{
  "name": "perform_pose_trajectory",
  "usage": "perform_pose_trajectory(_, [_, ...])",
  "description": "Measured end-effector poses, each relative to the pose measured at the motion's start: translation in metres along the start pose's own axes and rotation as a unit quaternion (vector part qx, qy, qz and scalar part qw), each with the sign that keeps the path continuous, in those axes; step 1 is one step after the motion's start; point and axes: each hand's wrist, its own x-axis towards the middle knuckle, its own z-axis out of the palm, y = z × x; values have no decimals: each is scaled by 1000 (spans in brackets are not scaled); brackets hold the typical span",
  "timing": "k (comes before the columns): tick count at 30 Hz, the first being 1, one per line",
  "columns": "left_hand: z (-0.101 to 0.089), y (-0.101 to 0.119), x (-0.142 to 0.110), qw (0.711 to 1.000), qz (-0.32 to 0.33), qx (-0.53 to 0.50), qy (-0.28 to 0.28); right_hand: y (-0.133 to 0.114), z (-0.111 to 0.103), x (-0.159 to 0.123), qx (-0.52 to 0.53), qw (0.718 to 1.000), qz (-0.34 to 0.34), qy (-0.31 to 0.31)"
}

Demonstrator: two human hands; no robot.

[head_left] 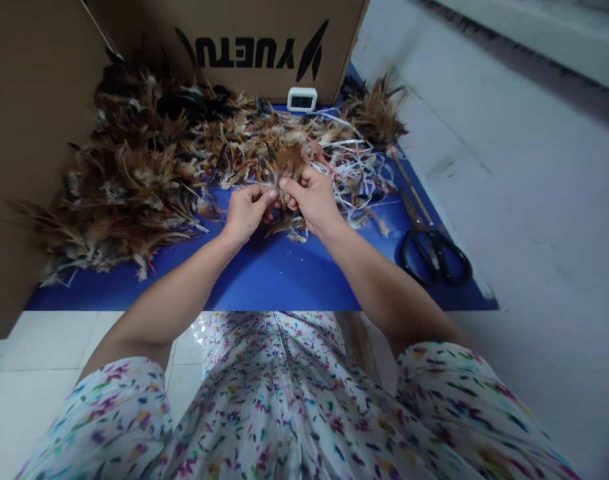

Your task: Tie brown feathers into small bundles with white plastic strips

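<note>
A small bunch of brown feathers (284, 163) is pinched between both hands above the blue sheet (264, 273). My left hand (247, 212) has its fingers curled, the fingertips closed on the bunch's lower part. My right hand (311, 199) grips the same bunch from the right, thumb and forefinger pressed together. Behind and to the left of the hands lies a large heap of brown and black feathers (134, 173).
Black scissors (437, 257) lie on the sheet's right side beside a thin stick (414, 187). A tangle of white strips (354, 160) sits right of the hands. Cardboard boxes (264, 40) stand behind and left, with a small white timer (302, 99) against one.
</note>
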Motion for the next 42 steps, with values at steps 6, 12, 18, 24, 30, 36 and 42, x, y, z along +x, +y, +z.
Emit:
perform_pose_trajectory(6, [-3, -4, 2, 999, 29, 29, 8, -4, 1, -2, -6, 1000, 8, 2])
perform_pose_trajectory(12, [-3, -4, 2, 998, 43, 54, 7, -6, 2, -3, -10, 1000, 12, 10])
perform_pose_trajectory(18, [-4, -3, 1, 997, 53, 52, 2, -1, 2, -3, -8, 1000, 7, 8])
perform_pose_trajectory(24, [-3, -2, 1, 999, 50, 21, -3, -3, 2, -5, 19, 999, 27, -8])
perform_pose_trajectory(30, [-3, -4, 3, 999, 26, -37, -2, -6, 0, -6, 29, 998, 45, -28])
perform_pose_trajectory(36, [-3, -1, 5, 997, -6, -77, -11, -8, -7, 0, 66, 997, 34, -34])
perform_pose_trajectory(42, [-5, -3, 4, 997, -2, -54, -50, -7, -11, 4, 49, 998, 9, -50])
